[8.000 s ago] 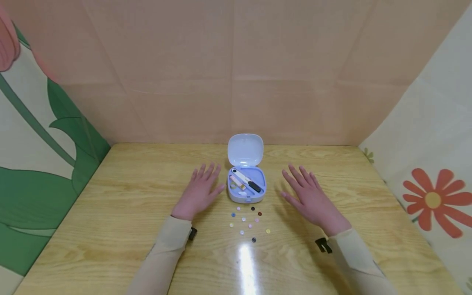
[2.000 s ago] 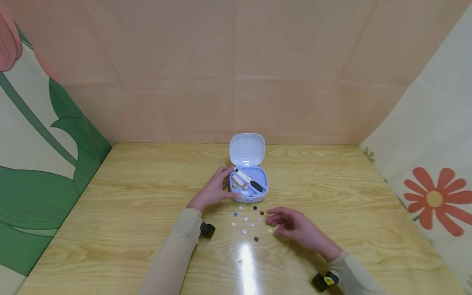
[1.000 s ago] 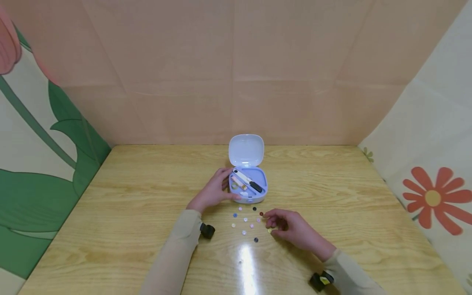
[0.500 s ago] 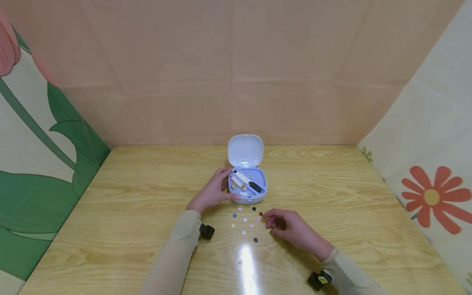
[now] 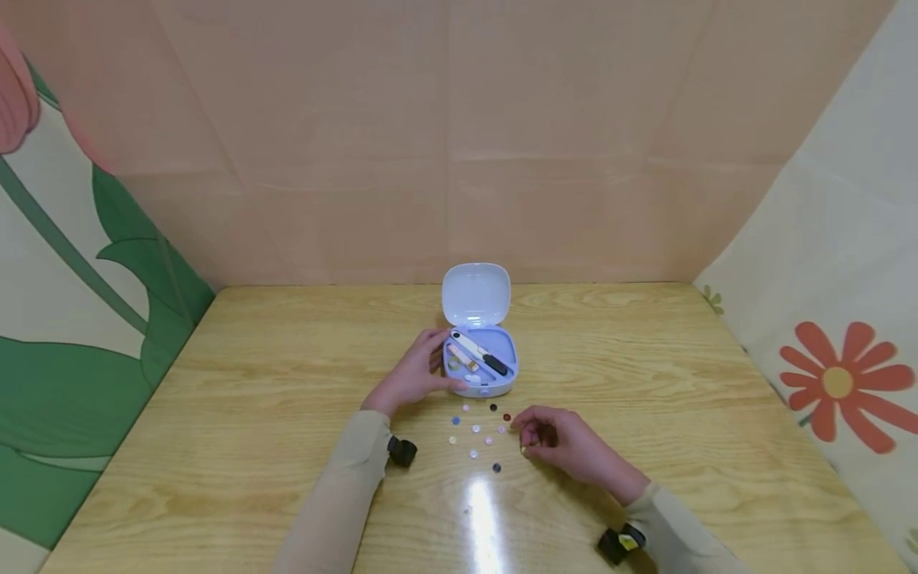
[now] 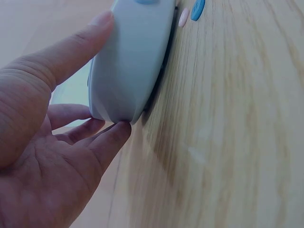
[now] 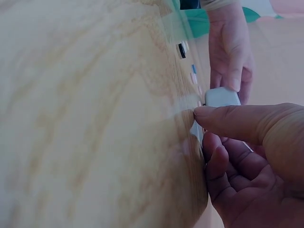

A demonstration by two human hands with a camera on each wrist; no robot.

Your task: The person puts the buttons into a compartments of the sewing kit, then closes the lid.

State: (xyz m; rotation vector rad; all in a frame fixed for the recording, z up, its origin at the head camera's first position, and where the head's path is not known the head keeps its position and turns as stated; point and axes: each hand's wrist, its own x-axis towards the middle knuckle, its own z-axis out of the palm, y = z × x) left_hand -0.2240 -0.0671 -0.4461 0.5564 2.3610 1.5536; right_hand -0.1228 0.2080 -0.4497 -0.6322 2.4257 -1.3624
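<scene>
A small lilac sewing box stands with its lid raised at the middle of the table. My left hand grips its left side, thumb along the front wall and fingers behind, as the left wrist view shows. In the tray lie a white tool with a black handle and a pink item. My right hand is low over the table, fingers curled, with a yellow button pinched at the thumb tip and mostly hidden. A red button lies beside the index finger.
Several loose buttons lie in front of the box, among them a blue one, a black one and a dark grey one. The wooden table ends at a pinkish cloth backdrop.
From both hands spread apart, the left has come to hold the box and the right has reached in to the yellow button. Over the last second, the right fingers have drawn closer around it.
</scene>
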